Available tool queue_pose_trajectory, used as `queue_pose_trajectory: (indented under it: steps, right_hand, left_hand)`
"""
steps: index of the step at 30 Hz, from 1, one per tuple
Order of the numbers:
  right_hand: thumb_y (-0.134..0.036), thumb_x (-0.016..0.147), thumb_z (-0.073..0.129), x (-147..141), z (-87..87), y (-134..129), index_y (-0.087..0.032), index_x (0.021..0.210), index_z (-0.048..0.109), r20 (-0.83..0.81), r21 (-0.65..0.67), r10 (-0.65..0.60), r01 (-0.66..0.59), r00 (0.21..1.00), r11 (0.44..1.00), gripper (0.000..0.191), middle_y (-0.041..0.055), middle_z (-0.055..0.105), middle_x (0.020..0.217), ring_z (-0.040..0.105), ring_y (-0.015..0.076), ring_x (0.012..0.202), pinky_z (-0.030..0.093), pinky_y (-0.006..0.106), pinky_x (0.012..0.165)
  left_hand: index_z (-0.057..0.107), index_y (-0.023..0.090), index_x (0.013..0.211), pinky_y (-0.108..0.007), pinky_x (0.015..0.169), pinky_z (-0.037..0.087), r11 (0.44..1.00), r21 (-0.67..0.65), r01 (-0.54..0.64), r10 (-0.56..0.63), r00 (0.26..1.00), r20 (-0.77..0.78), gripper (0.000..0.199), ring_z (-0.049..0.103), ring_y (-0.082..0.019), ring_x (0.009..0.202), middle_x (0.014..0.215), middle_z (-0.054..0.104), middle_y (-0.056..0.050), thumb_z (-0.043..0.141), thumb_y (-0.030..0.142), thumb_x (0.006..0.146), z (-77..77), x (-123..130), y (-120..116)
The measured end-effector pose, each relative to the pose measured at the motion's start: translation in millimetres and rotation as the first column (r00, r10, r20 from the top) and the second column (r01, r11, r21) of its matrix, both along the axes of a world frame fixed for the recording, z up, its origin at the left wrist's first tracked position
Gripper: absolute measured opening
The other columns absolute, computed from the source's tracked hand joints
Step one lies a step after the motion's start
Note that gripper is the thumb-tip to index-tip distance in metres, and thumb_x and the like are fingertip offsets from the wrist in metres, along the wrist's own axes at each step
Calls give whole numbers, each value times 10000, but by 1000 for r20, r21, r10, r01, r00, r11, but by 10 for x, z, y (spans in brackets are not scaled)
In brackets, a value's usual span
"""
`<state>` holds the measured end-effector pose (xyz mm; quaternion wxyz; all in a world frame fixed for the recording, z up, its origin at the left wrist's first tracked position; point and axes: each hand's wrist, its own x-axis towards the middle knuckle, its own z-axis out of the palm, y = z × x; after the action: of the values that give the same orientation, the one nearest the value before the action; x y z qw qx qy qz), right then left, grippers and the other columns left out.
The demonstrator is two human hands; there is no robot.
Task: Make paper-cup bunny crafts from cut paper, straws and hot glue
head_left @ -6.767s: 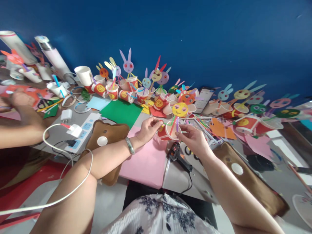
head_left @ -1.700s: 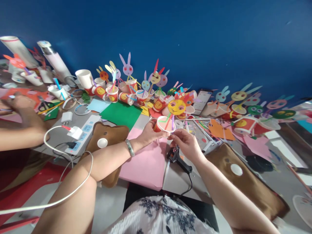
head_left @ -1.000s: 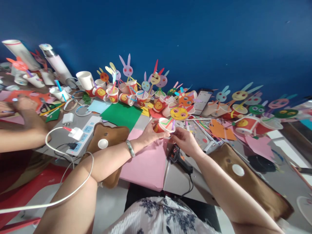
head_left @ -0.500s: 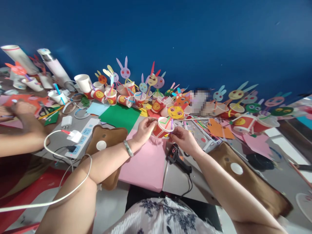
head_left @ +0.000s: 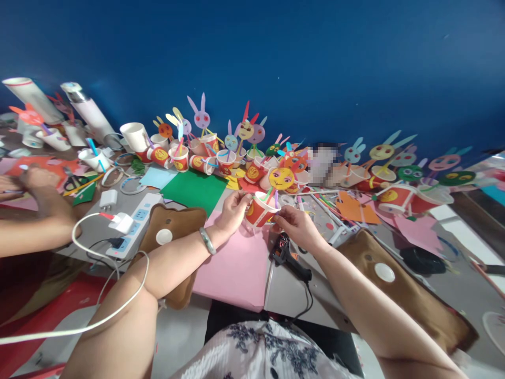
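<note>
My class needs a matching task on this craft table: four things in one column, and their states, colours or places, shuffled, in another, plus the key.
Things
1. Cup with the bright yellow face
2. Glue gun
3. Power strip
4. Large green sheet

Descriptions
A. White, with a black plug in it
B. Flat, next to a light blue sheet
C. Between the left hand and the right hand
D. Black, with a cord

Pairs: 1-C, 2-D, 3-A, 4-B

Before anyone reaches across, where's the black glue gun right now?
In the head view, the black glue gun lies on the table, just right of the pink sheet and below the right hand in the picture.
</note>
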<state>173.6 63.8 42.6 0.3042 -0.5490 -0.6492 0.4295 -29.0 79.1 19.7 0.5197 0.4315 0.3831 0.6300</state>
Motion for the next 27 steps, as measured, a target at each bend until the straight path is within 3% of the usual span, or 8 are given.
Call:
queue_pose_trajectory:
  steps: [14,27]
  right_hand:
    - [-421,870,595,18,-34,1,-243,816,514,52,55,24,-27,998,998,202,19,726,661,717,211,634,561,331,634]
    - [-471,865,632,40,-124,27,-226,867,562,-12,51,60,-60,998,997,254,11,707,720,723,198,660,588,332,652]
  left_hand:
    - [579,167,816,-243,642,457,992,-116,53,-38,991,131,380,566,-107,670,768,640,-6,760,500,788,77,18,-4]
    - [581,168,805,-250,690,458,987,-161,-7,13,999,32,229,566,-116,726,779,604,3,687,367,847,39,26,2]
